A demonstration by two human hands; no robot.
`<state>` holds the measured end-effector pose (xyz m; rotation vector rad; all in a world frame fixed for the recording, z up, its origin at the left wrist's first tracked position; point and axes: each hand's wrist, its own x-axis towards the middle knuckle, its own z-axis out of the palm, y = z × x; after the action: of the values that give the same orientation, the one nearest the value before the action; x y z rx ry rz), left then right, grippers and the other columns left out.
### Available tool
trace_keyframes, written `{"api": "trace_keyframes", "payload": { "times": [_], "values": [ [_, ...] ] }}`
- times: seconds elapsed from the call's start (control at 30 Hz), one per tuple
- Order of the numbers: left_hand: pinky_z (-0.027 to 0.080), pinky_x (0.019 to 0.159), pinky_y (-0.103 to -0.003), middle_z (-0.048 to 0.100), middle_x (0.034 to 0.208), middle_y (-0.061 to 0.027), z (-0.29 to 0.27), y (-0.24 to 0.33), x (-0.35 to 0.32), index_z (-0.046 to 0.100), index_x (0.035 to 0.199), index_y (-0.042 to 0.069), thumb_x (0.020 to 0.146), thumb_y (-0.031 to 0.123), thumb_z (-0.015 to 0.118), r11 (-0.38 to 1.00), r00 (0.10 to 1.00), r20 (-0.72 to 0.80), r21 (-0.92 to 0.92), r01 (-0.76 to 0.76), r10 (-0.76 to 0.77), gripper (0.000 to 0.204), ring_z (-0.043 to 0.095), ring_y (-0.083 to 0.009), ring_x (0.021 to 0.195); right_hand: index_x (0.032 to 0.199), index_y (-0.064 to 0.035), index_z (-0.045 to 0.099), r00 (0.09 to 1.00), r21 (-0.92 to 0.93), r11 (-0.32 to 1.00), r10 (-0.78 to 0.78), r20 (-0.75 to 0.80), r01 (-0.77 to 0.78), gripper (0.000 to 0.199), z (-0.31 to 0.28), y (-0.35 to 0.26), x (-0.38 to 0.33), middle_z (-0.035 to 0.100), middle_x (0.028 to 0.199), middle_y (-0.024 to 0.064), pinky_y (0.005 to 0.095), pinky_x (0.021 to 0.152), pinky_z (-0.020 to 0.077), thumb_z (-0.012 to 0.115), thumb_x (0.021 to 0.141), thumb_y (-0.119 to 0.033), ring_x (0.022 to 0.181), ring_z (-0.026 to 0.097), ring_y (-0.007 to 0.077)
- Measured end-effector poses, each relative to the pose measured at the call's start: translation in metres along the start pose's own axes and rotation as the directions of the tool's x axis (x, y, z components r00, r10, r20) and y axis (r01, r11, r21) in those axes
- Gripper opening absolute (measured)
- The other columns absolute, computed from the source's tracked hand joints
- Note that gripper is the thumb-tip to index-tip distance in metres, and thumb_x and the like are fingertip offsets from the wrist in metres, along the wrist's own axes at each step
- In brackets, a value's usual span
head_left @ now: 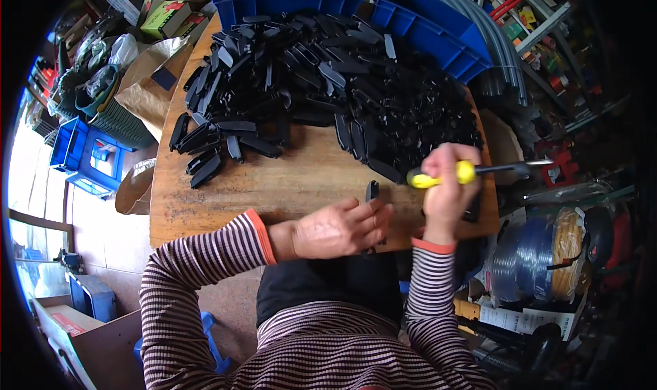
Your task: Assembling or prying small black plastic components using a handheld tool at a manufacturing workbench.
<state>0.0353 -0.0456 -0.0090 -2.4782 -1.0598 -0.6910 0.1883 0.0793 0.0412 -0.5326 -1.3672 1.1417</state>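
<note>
My left hand (335, 229) is closed round a long black plastic piece (371, 190) at the table's near edge. One end of the piece sticks out beyond the fingers, and the rest is mostly covered by them. To its right, my right hand (448, 188) is raised over the table and wrapped round a yellow-handled tool (465, 172). The tool's dark shaft points right and ends in bright metal; its exact kind is not clear. Beyond both hands a large heap of black plastic pieces (332, 75) covers the far part of the wooden table (294, 178).
Two blue plastic bins (291, 0) (438, 31) stand behind the heap. Coiled grey tubing (503, 55) lies at the far right. Wound spools (527, 260) stand to the right of the table. A brown paper bag (150, 75) and a blue crate (89, 154) are on the left.
</note>
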Motion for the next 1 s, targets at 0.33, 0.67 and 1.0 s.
{"api": "trace_keyframes", "payload": {
  "times": [0.33,0.67,1.0],
  "values": [
    [0.053,0.082,-0.035,0.062,0.116,-0.0079,-0.033,-0.077,0.015,0.059,0.117,0.005,0.078,0.002,0.058,0.980,0.993,-0.065,-0.180,0.086,-0.099,0.039,0.061,-0.0255,0.101,0.096,0.0026,0.065,0.889,-0.876,0.434,0.290,0.355,0.208,0.025,-0.087,-0.011,-0.043,0.065,0.088,0.0160,0.0381,0.073,0.0516,0.075,0.076,-0.007,0.080,0.066,0.0320],
    [0.047,0.087,-0.040,0.058,0.120,-0.0140,-0.120,-0.322,0.050,0.053,0.126,0.006,0.079,0.013,0.071,0.848,0.883,-0.248,0.268,0.458,-0.399,0.051,0.057,-0.0273,0.106,0.093,0.0011,0.067,0.860,-0.831,0.494,0.276,0.429,0.256,0.021,-0.084,-0.014,-0.035,0.063,0.091,0.0163,0.0382,0.073,0.0504,0.071,0.073,0.003,0.082,0.063,0.0348],
    [0.047,0.086,-0.034,0.064,0.104,-0.0025,-0.011,-0.150,-0.010,0.068,0.105,0.015,0.076,0.014,0.064,0.808,0.804,0.162,0.277,0.519,-0.572,0.030,0.054,-0.0203,0.106,0.090,-0.0005,0.064,0.795,-0.864,0.407,0.397,0.459,0.296,0.020,-0.076,-0.024,-0.030,0.062,0.085,0.0138,0.0404,0.069,0.0512,0.068,0.071,0.006,0.076,0.063,0.0355]
  ]
}}
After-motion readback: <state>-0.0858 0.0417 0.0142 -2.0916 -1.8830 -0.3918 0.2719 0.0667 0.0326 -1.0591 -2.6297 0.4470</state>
